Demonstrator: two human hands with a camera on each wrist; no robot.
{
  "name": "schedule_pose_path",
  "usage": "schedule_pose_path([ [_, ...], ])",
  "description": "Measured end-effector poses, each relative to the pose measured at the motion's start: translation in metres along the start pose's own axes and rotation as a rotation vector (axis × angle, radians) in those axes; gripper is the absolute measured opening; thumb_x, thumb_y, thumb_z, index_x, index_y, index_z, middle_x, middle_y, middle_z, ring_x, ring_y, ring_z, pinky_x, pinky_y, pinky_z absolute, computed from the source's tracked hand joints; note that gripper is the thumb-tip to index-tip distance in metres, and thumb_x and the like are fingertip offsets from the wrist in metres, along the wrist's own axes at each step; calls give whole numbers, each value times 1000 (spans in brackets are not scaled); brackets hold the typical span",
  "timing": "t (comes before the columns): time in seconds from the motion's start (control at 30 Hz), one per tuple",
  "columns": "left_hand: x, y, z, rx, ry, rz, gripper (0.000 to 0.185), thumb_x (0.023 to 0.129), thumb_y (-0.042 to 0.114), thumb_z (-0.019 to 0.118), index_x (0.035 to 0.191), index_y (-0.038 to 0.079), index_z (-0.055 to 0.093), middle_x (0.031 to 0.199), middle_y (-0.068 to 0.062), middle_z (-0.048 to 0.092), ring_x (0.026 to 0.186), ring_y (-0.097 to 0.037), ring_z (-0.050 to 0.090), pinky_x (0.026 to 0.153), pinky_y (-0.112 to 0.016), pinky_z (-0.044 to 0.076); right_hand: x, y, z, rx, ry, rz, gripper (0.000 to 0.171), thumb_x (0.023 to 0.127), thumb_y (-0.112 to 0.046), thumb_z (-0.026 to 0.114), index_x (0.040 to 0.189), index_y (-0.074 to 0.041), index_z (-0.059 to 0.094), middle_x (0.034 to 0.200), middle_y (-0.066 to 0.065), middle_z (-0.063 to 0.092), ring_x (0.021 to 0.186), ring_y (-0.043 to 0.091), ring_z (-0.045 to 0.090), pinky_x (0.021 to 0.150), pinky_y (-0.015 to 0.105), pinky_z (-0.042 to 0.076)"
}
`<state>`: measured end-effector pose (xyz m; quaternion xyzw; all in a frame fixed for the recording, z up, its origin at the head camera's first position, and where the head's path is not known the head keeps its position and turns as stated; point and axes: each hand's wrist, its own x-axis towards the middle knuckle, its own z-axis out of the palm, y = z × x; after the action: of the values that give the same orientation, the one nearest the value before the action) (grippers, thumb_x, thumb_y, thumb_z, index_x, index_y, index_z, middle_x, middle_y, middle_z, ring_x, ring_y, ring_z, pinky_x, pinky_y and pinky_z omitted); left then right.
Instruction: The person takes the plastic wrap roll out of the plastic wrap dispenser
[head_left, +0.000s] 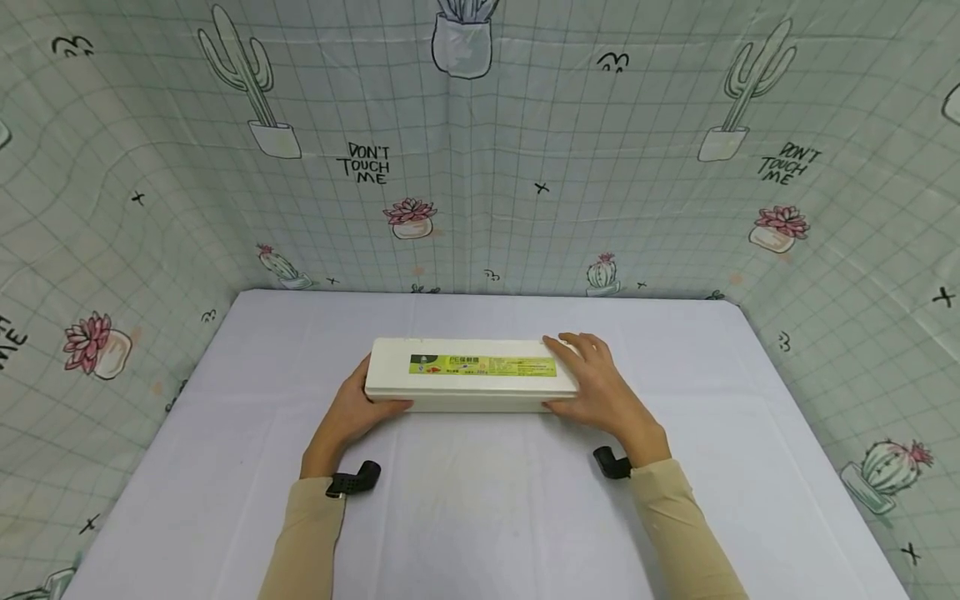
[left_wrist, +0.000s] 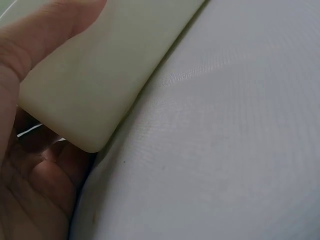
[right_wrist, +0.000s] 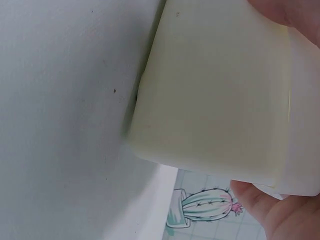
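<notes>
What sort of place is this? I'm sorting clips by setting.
Probably a staged recording booth, not a lived-in room: a white-covered table walled by a cactus-print cloth, with only a long white box held at both ends.

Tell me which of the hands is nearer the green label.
Right. The right hand grips the box end beside the label, fingers almost touching it; the left hand grips the far end.

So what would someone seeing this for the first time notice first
A long white box with a green and yellow label lies across the middle of the white table. The left hand grips its left end and the right hand its right end, fingers over the top. Behind, a cactus-print curtain reads DON'T TOUCH ME.
</notes>
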<state>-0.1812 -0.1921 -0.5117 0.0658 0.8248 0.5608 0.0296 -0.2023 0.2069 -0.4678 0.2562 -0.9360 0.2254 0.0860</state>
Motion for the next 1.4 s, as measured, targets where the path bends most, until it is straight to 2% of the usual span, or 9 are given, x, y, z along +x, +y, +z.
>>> schedule_pose_path([
  [0.27, -2, -1, 0, -20, 8, 3, 105, 78, 15, 92, 163, 12, 30, 157, -15, 47, 140, -35, 48, 114, -57, 37, -3, 3, 3, -7, 11, -23, 93, 72, -37, 95, 151, -16, 53, 148, 16, 49, 137, 41, 38, 109, 60, 41],
  [0.6, 1, 3, -2, -31, 8, 27, 103, 76, 15, 93, 161, 15, 36, 154, -12, 53, 136, -32, 52, 114, -54, 39, -2, 3, -2, 23, -20, 6, 93, 74, -39, 93, 154, -18, 50, 152, 17, 47, 142, 45, 35, 112, 63, 38],
  [0.9, 1, -1, -2, -47, -1, -17, 109, 74, 18, 95, 163, 15, 31, 156, -12, 49, 139, -33, 49, 115, -55, 37, -2, 4, -6, 44, -30, 9, 98, 70, -41, 96, 153, -16, 51, 149, 19, 48, 140, 46, 37, 111, 65, 37],
  [1.07, 1, -2, -1, -48, -3, -7, 106, 76, 18, 94, 162, 15, 33, 154, -12, 52, 136, -32, 52, 113, -54, 39, -3, 5, -5, 70, -24, 18, 100, 68, -44, 96, 153, -16, 51, 150, 19, 48, 140, 45, 36, 110, 65, 37],
  [1.4, -2, 0, -2, -50, -28, -17, 101, 81, 16, 89, 163, 13, 29, 149, -16, 55, 131, -31, 56, 109, -50, 44, -2, 3, -5, 86, -22, 44, 91, 76, -47, 88, 154, -20, 50, 151, 16, 47, 141, 41, 35, 109, 64, 37],
])
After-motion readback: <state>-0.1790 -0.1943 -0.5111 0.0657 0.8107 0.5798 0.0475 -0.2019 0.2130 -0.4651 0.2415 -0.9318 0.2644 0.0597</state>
